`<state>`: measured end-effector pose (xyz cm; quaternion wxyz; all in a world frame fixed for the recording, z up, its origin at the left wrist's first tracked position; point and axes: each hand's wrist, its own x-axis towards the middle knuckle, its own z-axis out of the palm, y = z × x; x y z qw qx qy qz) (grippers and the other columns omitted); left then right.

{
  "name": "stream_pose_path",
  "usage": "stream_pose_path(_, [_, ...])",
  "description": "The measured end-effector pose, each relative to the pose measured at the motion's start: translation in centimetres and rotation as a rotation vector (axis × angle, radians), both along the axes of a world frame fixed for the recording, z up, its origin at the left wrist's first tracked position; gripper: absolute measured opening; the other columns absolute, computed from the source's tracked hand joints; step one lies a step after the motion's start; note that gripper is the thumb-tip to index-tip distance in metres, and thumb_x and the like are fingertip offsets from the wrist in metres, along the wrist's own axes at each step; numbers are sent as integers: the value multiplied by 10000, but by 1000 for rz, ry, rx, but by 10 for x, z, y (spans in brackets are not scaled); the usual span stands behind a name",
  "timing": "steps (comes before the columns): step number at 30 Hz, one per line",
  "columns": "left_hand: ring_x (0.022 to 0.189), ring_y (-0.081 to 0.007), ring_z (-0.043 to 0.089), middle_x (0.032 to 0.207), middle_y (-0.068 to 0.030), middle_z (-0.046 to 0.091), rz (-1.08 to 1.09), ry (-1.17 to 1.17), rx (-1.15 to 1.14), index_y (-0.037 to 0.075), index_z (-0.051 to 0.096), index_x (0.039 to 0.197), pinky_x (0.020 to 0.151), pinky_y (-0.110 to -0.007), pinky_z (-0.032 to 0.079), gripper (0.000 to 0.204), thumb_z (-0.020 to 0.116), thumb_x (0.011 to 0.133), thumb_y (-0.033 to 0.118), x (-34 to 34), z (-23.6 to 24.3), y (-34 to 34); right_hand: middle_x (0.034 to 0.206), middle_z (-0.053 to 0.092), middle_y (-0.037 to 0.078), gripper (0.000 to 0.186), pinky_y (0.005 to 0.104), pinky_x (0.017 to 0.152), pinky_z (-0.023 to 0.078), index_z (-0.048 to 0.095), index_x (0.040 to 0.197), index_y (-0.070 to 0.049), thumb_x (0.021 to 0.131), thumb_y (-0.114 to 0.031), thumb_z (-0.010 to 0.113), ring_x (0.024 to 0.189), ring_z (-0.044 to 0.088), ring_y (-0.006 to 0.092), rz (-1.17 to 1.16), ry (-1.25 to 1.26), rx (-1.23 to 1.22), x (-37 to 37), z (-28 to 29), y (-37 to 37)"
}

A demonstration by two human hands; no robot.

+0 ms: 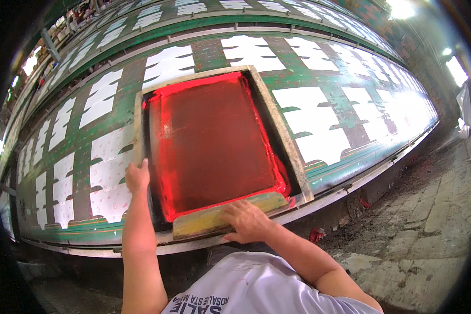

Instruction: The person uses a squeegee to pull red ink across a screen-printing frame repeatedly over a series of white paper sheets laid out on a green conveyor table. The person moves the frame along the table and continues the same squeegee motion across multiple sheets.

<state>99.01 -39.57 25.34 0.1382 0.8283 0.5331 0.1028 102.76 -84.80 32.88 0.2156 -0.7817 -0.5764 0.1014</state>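
A wooden-framed printing screen (278, 123) lies tilted slightly on the long green table in front of me. Bright red ink (271, 162) rims its dark red mesh (214, 141), thickest at the near right corner. My left hand (137, 177) is closed on the left rail of the frame, thumb pointing up. At the near end of the screen rests a wide wooden squeegee (193, 225), its wood stained yellow and green. My right hand (246, 221) grips the middle of it, fingers over the top; the blade edge is hidden.
White cut fabric pieces (314, 125) lie in rows along the table (261, 83), both sides of the screen. Pieces to the left (110, 183) bear faint small prints. A metal rail (350, 186) edges the table's near side. More tables stand beyond; a paved floor (403, 235) lies right.
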Motion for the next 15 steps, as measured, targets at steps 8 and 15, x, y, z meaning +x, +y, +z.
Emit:
stream_pose_path(8, [1196,-482,737,1289,-247,746,64,130,103,7,730,1295,1015,-603,587,688,658,1071,654,13,-1,-5,1336,770,142,390,523,1113,572,841,1217,-90,847,-173,927,1261,717,373,-458,4,271,116,-6,-95])
stream_pose_path(15, [1166,-483,735,1252,-245,747,58,92,120,-17,720,1218,1002,-602,579,662,691,1065,626,11,-6,-1,1499,655,222,773,532,1203,510,625,1570,-100,855,-139,915,1408,602,452,-863,38,27,201,-35,-110])
